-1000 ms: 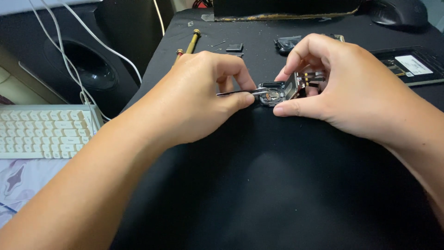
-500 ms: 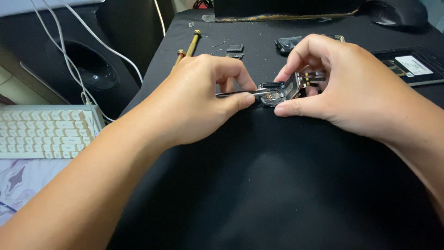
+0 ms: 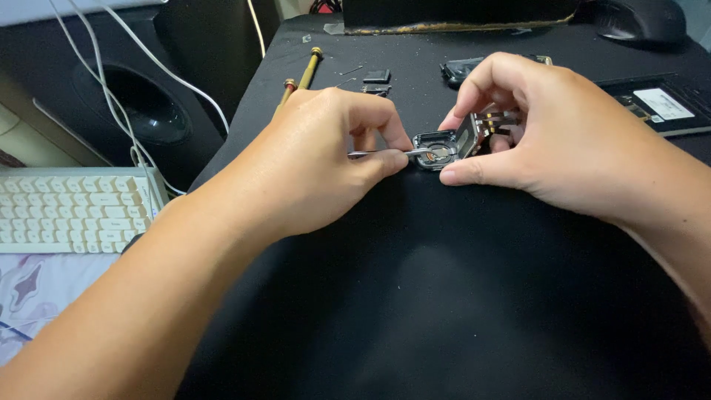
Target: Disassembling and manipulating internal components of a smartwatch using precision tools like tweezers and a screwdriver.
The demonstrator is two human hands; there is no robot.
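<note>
Small opened metal device (image 3: 444, 148) on the black mat (image 3: 415, 296), just above the middle, pinched between thumb and fingers of the right hand (image 3: 563, 144) at its 3 o'clock side, with thin tweezers (image 3: 381, 153) gripped in the left hand (image 3: 318, 159) reaching in from 9 o'clock (tips touching the round part inside). Toward 1 o'clock, near the mat's right edge, a flat dark rectangular item (image 3: 659, 104) bearing a white rectangular label; toward 11 o'clock, two brass-tipped screwdrivers (image 3: 304, 74) lying side by side, and at 9 o'clock, off the mat, a white keyboard (image 3: 70, 211).
</note>
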